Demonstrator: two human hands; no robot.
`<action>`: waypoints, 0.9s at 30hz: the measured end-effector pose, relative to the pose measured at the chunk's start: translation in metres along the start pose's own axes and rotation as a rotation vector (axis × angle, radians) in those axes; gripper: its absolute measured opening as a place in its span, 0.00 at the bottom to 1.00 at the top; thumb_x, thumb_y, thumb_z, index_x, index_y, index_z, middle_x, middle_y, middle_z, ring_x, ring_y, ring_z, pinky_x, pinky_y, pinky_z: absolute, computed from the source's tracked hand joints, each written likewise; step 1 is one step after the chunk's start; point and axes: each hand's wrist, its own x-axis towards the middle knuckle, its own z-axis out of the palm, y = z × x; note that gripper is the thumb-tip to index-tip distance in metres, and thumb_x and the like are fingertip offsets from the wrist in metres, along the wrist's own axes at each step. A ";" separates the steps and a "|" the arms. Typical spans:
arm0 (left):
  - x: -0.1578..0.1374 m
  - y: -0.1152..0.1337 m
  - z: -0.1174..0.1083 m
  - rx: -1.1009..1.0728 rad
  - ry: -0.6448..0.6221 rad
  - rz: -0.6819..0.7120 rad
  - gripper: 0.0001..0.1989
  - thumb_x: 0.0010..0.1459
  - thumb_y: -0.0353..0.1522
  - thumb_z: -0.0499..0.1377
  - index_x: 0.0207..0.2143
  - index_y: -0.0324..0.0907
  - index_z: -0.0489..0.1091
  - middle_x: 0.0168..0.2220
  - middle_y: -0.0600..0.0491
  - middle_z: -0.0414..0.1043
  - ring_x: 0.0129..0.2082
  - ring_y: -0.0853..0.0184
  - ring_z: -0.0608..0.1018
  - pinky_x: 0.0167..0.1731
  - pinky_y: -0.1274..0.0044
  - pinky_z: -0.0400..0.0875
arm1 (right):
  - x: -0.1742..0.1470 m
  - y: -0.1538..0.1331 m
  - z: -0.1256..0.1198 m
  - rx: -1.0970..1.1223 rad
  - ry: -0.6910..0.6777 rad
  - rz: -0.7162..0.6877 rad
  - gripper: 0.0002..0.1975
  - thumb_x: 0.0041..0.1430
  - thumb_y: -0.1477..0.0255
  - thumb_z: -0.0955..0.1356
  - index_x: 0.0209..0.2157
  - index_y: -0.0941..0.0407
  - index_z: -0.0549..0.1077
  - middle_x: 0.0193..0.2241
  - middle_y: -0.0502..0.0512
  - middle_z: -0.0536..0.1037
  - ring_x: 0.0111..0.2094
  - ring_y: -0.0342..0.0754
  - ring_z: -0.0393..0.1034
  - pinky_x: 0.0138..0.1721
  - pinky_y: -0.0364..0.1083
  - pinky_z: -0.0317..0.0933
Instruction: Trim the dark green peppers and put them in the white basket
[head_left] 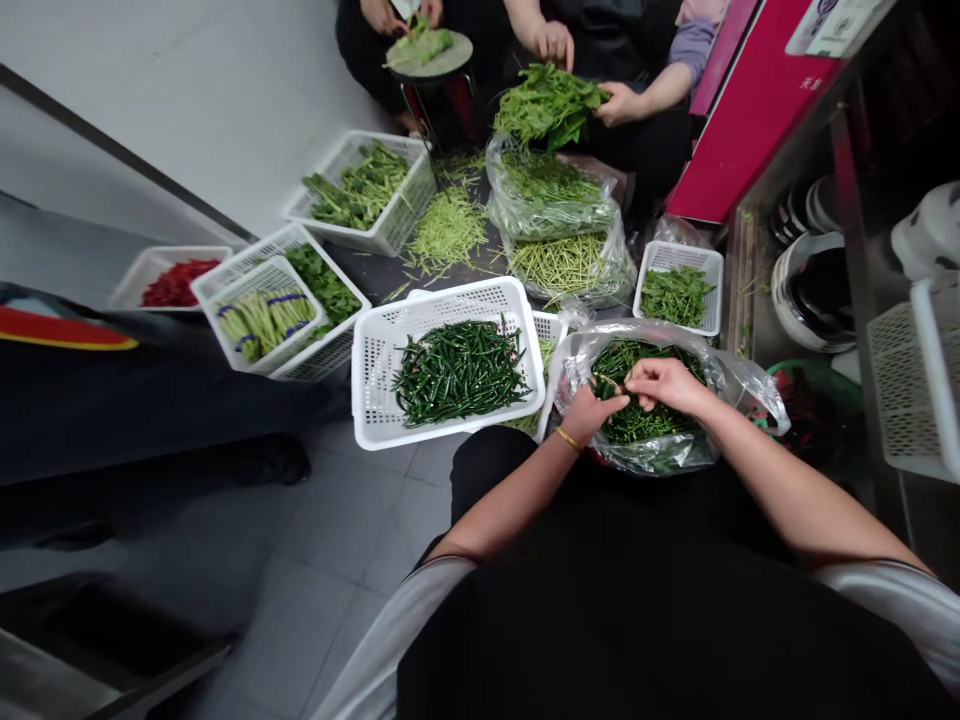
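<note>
Right over the clear plastic bag [735, 375] we work, a heap of green chillies [637, 432] lying inside it! Our left hand [589, 412] pinches what looks like a few of them; our right hand [664, 385] meets it, fingertips drawn together, though whether they grip a stem we can't tell. More chillies lie in the white perforated basket [375, 400] to our left. Sorting or stemming looks like the step in hand; the next move, we'd judge, calls for a light, precise pull.
</note>
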 end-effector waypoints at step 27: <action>-0.013 0.000 0.003 -0.003 -0.030 -0.028 0.16 0.40 0.37 0.70 0.27 0.37 0.72 0.22 0.55 0.70 0.21 0.73 0.68 0.23 0.78 0.63 | -0.038 -0.005 0.023 0.047 0.109 -0.045 0.23 0.61 0.52 0.60 0.32 0.57 0.73 0.20 0.49 0.71 0.21 0.43 0.64 0.25 0.42 0.59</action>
